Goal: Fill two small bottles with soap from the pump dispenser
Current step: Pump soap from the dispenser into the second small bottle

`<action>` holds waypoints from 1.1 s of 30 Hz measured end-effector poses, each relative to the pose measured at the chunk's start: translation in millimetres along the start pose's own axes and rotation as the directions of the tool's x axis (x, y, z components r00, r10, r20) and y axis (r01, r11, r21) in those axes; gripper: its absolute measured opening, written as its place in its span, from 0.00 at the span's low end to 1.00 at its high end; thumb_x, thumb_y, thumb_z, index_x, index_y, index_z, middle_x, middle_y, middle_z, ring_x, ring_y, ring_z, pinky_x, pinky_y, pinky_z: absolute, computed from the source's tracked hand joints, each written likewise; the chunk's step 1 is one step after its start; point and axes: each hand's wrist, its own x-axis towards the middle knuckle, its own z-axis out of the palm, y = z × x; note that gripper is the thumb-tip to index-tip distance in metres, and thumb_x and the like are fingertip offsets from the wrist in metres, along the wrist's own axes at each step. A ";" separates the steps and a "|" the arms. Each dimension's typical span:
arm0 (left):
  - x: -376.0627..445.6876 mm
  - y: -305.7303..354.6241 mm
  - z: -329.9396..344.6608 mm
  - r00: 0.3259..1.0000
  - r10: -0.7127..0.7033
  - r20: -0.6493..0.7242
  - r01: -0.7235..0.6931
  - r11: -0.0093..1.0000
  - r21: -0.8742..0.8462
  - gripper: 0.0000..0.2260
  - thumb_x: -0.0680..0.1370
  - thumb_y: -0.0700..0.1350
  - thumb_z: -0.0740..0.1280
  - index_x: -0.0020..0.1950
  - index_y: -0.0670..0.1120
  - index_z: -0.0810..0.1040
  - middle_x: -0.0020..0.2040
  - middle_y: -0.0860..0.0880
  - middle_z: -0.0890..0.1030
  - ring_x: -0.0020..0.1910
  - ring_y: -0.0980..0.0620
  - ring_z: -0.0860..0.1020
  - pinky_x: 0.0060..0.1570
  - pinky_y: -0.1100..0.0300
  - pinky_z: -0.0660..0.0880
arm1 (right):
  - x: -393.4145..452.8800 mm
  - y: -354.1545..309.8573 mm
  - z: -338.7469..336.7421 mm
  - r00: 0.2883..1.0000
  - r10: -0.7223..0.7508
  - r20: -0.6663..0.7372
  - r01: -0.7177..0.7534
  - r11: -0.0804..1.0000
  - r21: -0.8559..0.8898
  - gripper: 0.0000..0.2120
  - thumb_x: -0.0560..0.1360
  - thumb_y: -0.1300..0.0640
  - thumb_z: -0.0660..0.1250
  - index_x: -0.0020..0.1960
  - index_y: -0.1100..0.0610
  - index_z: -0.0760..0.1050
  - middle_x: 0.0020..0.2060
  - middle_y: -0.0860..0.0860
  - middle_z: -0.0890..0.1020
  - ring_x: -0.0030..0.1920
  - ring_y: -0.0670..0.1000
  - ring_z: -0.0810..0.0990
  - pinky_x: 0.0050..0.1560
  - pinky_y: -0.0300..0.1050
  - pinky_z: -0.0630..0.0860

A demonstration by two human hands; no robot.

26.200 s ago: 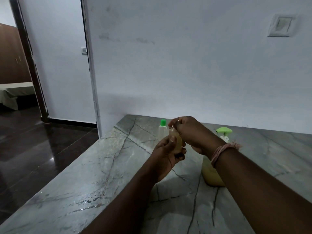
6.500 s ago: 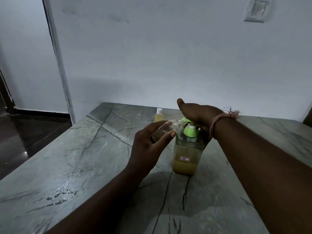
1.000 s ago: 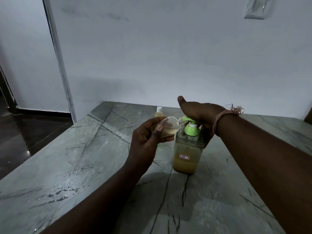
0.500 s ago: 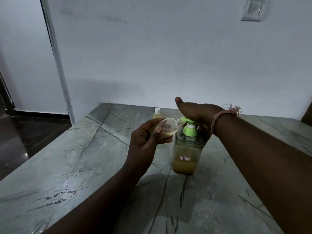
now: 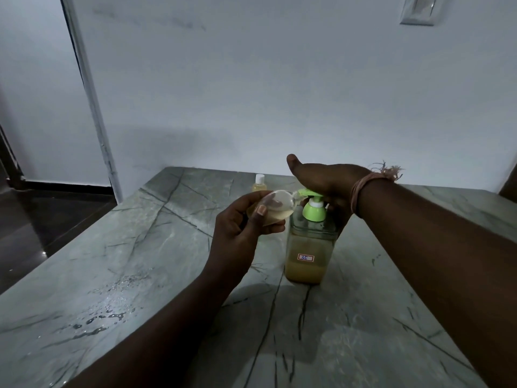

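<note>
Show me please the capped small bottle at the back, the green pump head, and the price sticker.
Capped small yellow bottle [image 5: 259, 185], head view, its body under the white cap.
Green pump head [image 5: 314, 210], head view, its collar.
White price sticker [image 5: 305, 257], head view, its middle.

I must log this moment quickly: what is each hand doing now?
Left hand: closed on the small bottle, tilted at the spout.
Right hand: open, palm flat on the pump dispenser.

A grey veined marble counter [image 5: 156, 261] carried spilled droplets [image 5: 98, 323] near its left edge, below a white wall [image 5: 279, 93] with a switch plate [image 5: 418, 9] and a dark floor [image 5: 36, 228] beyond
</note>
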 end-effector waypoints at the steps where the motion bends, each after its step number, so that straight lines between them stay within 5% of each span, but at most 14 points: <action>1: 0.1 0.9 0.3 1.000 0.000 0.000 0.000 1.000 0.000 0.11 0.83 0.36 0.62 0.64 0.39 0.79 0.57 0.43 0.85 0.55 0.41 0.84 0.48 0.52 0.83 | -2.1 0.6 -2.0 0.997 0.033 0.069 -0.035 0.999 0.035 0.42 0.65 0.21 0.47 0.64 0.50 0.67 0.59 0.60 0.73 0.50 0.65 0.76 0.59 0.70 0.69; 3: -0.1 1.6 0.8 1.000 0.004 0.000 -0.004 1.000 0.002 0.11 0.83 0.37 0.62 0.63 0.40 0.79 0.57 0.44 0.85 0.55 0.42 0.84 0.48 0.53 0.83 | 0.4 1.7 -3.6 0.996 0.014 0.083 -0.015 1.000 0.013 0.37 0.64 0.21 0.47 0.54 0.50 0.69 0.57 0.61 0.72 0.42 0.59 0.73 0.61 0.63 0.68; 4: -0.2 1.1 0.9 1.000 0.009 0.001 -0.009 1.000 0.002 0.11 0.83 0.37 0.62 0.63 0.40 0.79 0.57 0.44 0.85 0.55 0.42 0.84 0.48 0.53 0.83 | 2.3 1.0 -2.2 1.000 -0.017 0.019 0.017 1.000 -0.001 0.36 0.69 0.24 0.44 0.60 0.48 0.69 0.60 0.61 0.72 0.41 0.56 0.71 0.62 0.55 0.67; 7: -0.4 -0.6 1.3 1.000 0.000 -0.003 0.000 1.000 0.003 0.11 0.83 0.36 0.62 0.64 0.39 0.79 0.57 0.44 0.85 0.55 0.42 0.84 0.48 0.53 0.83 | 5.8 -0.6 3.2 0.973 -0.165 -0.160 0.142 0.979 -0.147 0.34 0.80 0.37 0.39 0.76 0.57 0.59 0.73 0.59 0.65 0.61 0.56 0.72 0.61 0.44 0.62; 9: -1.3 -0.9 1.6 1.000 -0.007 -0.006 0.007 1.000 0.008 0.11 0.83 0.36 0.62 0.63 0.38 0.79 0.57 0.44 0.85 0.55 0.42 0.84 0.48 0.53 0.83 | 8.8 2.3 3.5 0.970 -0.182 -0.161 0.152 0.971 -0.185 0.33 0.81 0.39 0.40 0.76 0.59 0.58 0.74 0.59 0.63 0.72 0.59 0.65 0.67 0.45 0.63; 13: -1.0 0.7 0.1 1.000 0.008 0.006 -0.008 1.000 0.020 0.11 0.83 0.37 0.62 0.62 0.41 0.80 0.57 0.44 0.84 0.55 0.42 0.84 0.47 0.54 0.83 | 6.9 -0.1 0.8 0.983 -0.137 -0.125 0.126 0.988 -0.092 0.36 0.78 0.33 0.41 0.77 0.56 0.55 0.73 0.59 0.64 0.72 0.59 0.64 0.72 0.53 0.61; 17: -0.3 0.8 0.1 1.000 0.004 -0.001 -0.004 1.000 0.025 0.11 0.83 0.37 0.62 0.64 0.41 0.79 0.57 0.44 0.84 0.55 0.41 0.84 0.48 0.53 0.83 | -0.2 -1.2 -4.5 0.994 0.065 0.083 -0.071 0.996 0.062 0.46 0.66 0.21 0.46 0.76 0.48 0.53 0.66 0.62 0.70 0.61 0.67 0.72 0.49 0.70 0.71; 20: 0.4 -1.0 1.7 1.000 0.018 -0.001 -0.018 1.000 0.022 0.11 0.83 0.37 0.61 0.63 0.41 0.79 0.57 0.44 0.84 0.55 0.42 0.84 0.47 0.54 0.83 | 6.8 -0.9 -0.4 0.992 -0.087 -0.092 0.085 0.996 -0.023 0.38 0.76 0.31 0.40 0.77 0.54 0.53 0.73 0.59 0.64 0.59 0.55 0.74 0.62 0.55 0.65; 23: -1.3 -2.3 3.7 1.000 0.008 -0.013 -0.008 1.000 0.022 0.11 0.83 0.36 0.61 0.62 0.42 0.80 0.58 0.43 0.84 0.55 0.41 0.84 0.47 0.54 0.83 | 8.9 2.6 1.2 0.973 -0.163 -0.165 0.140 0.980 -0.145 0.34 0.81 0.38 0.38 0.76 0.59 0.57 0.74 0.59 0.62 0.72 0.58 0.65 0.73 0.49 0.59; 27: -2.0 -0.2 3.0 1.000 0.015 -0.009 -0.015 0.999 0.042 0.11 0.83 0.37 0.62 0.62 0.44 0.80 0.57 0.44 0.84 0.54 0.42 0.85 0.47 0.55 0.83 | 7.2 2.5 0.4 0.988 -0.118 -0.099 0.113 0.992 -0.061 0.37 0.77 0.31 0.40 0.77 0.53 0.55 0.64 0.57 0.72 0.65 0.57 0.69 0.68 0.50 0.63; 30: -2.4 2.8 2.8 1.000 0.007 -0.007 -0.007 0.999 0.045 0.11 0.83 0.37 0.62 0.63 0.44 0.80 0.58 0.45 0.85 0.54 0.43 0.85 0.47 0.55 0.83 | -3.2 0.1 -2.7 0.996 0.054 0.074 -0.057 0.997 0.046 0.46 0.65 0.20 0.46 0.72 0.49 0.60 0.52 0.60 0.71 0.51 0.62 0.71 0.51 0.66 0.73; 33: -1.5 1.8 2.4 1.000 0.012 -0.012 -0.012 1.000 0.028 0.11 0.83 0.37 0.62 0.63 0.43 0.80 0.58 0.44 0.84 0.54 0.43 0.84 0.47 0.55 0.83 | -2.2 -0.8 -1.6 1.000 -0.021 0.001 0.021 1.000 -0.014 0.43 0.71 0.24 0.43 0.75 0.51 0.58 0.58 0.60 0.74 0.56 0.62 0.75 0.63 0.61 0.68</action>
